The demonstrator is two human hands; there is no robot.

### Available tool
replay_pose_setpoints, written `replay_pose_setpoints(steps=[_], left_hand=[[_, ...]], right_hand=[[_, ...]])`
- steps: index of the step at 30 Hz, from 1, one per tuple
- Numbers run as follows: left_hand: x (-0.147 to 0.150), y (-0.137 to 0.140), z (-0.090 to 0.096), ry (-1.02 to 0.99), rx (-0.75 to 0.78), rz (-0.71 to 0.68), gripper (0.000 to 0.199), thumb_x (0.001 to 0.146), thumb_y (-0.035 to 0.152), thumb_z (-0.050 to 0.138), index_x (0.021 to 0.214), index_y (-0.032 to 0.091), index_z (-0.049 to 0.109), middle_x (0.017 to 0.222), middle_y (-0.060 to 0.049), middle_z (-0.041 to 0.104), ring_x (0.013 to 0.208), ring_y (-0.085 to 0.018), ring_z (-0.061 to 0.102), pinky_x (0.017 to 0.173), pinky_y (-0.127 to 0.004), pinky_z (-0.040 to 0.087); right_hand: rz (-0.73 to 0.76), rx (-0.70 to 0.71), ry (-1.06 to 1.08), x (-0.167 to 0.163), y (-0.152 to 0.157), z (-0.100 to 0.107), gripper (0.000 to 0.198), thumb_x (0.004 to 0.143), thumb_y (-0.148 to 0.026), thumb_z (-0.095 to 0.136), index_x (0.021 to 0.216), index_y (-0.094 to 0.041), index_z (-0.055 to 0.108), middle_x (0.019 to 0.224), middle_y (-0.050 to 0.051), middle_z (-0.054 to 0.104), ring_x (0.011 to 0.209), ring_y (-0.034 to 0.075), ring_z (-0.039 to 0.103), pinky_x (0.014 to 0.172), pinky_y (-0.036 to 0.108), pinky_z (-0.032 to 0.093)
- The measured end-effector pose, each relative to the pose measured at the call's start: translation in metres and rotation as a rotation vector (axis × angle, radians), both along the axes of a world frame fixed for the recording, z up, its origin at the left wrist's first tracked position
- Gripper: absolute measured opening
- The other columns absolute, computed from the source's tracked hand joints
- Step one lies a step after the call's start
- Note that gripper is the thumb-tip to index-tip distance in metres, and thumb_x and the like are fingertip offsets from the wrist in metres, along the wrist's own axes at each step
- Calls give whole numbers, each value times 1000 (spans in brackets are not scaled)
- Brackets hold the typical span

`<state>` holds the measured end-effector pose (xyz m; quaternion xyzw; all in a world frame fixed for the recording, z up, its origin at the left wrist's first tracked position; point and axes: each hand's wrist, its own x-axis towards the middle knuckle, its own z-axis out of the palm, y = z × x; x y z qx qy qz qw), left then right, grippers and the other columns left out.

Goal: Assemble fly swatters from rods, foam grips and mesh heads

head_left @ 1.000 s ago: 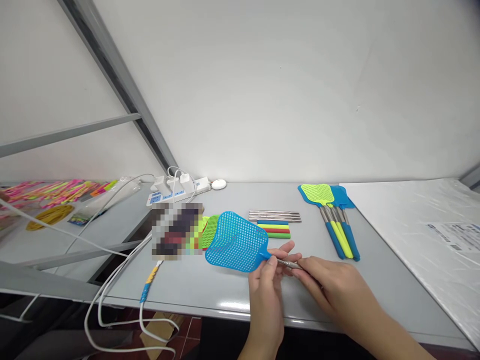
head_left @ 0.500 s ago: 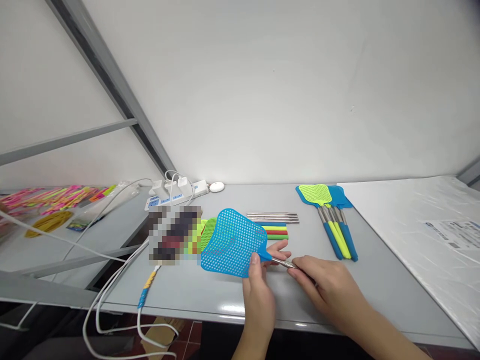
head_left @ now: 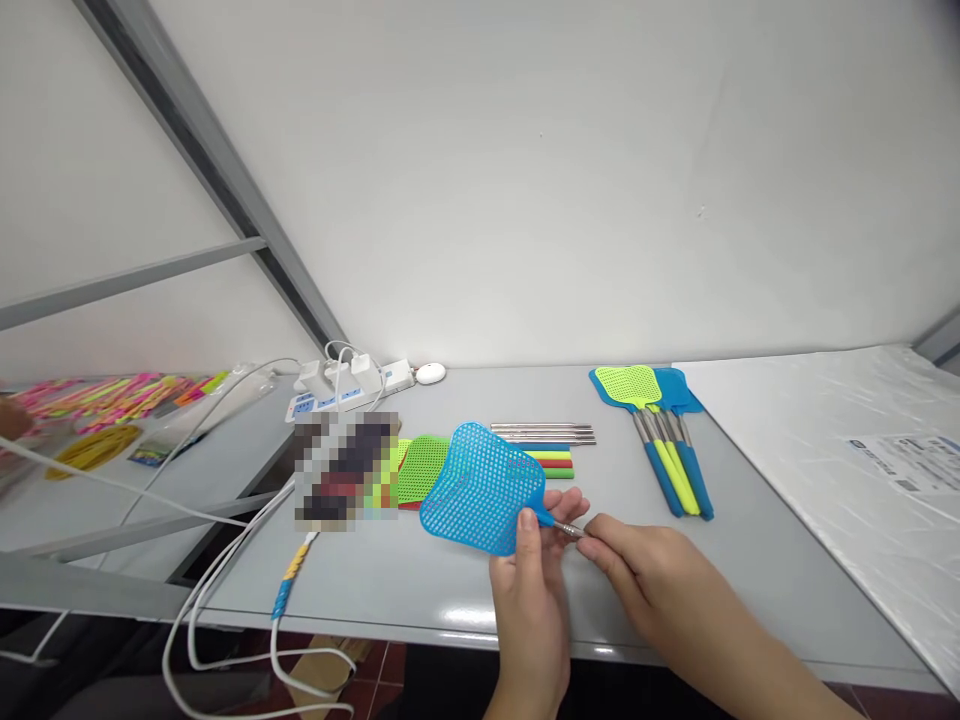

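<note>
A blue fly swatter head (head_left: 484, 490) is tilted above the table, its narrow neck pinched between the thumb and fingers of my left hand (head_left: 531, 590). My right hand (head_left: 649, 570) is closed around the metal rod (head_left: 568, 528) that meets this neck; the rod's far end is hidden in my palm. Behind the head lie a green swatter head (head_left: 422, 470) and a bit of red one. Several metal rods (head_left: 544, 433) rest in a row at the back, with blue, yellow, red and green grip sleeves (head_left: 559, 463) just in front of them, partly covered by the blue head.
Assembled fly swatters (head_left: 667, 430) in blue and yellow lie stacked to the right, beside a white wrapped package (head_left: 840, 450). At left are a power strip (head_left: 345, 393), white cables (head_left: 225, 560), a blurred-out object (head_left: 345, 470) and a neighbouring table with yellow bands (head_left: 94, 452).
Both hands stay on the swatter. The blue head has shifted slightly right, showing more of the green head behind, and less of the metal rod shows between my hands.
</note>
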<state>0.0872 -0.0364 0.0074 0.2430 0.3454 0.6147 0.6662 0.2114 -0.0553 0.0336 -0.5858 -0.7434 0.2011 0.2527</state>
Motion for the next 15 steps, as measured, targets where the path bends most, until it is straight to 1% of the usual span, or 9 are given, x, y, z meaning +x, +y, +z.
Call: replay_pose_setpoints(steps=[2, 4, 8, 9, 10, 13, 15], left_hand=[[0, -3, 1, -33, -21, -25, 37, 90, 48, 56, 98, 15, 72, 101, -11, 73, 105, -27, 66, 98, -41, 47], [-2, -4, 3, -49, -33, -46, 41, 89, 51, 56, 97, 15, 73, 101, -12, 74, 106, -28, 65, 95, -41, 48], [-7, 1, 4, -11, -24, -74, 43, 89, 51, 56, 97, 13, 73, 105, -14, 73, 110, -30, 63, 94, -42, 49], [-9, 2, 3, -3, -23, -84, 42, 89, 49, 56, 99, 13, 73, 106, -15, 72, 110, -30, 62, 95, -42, 48], [-10, 3, 2, 0, -22, -97, 40, 90, 47, 57, 103, 13, 72, 108, -15, 72, 112, -30, 62, 96, -43, 47], [-15, 3, -3, 5, -36, -128, 36, 90, 39, 59, 117, 16, 67, 115, -13, 70, 116, -28, 59, 102, -43, 43], [-17, 2, -5, 32, -32, -137, 37, 89, 36, 62, 121, 18, 65, 119, -12, 68, 119, -27, 57, 106, -43, 39]], right_hand=[[31, -126, 168, -1, -1, 10, 33, 101, -38, 32, 93, -25, 61, 80, 1, 69, 66, 17, 60, 60, 27, 39], [55, -194, 283, -1, 1, 19, 31, 100, -39, 35, 97, -28, 63, 86, -1, 70, 72, 17, 61, 64, 26, 41], [54, -304, 363, -2, 7, 26, 35, 99, -40, 36, 82, -25, 62, 77, -3, 68, 70, 15, 61, 62, 24, 42], [50, -306, 360, -3, 9, 25, 35, 100, -39, 36, 82, -25, 62, 78, -3, 68, 72, 15, 61, 63, 24, 42], [47, -288, 347, -4, 10, 24, 32, 100, -38, 36, 85, -25, 62, 82, -3, 69, 75, 15, 63, 66, 24, 43], [33, -173, 252, -8, 10, 16, 23, 99, -34, 39, 106, -29, 61, 97, -2, 71, 85, 17, 65, 70, 26, 44], [30, -105, 155, -12, 9, 11, 21, 98, -31, 42, 106, -28, 61, 96, -1, 71, 82, 18, 66, 69, 27, 44]])
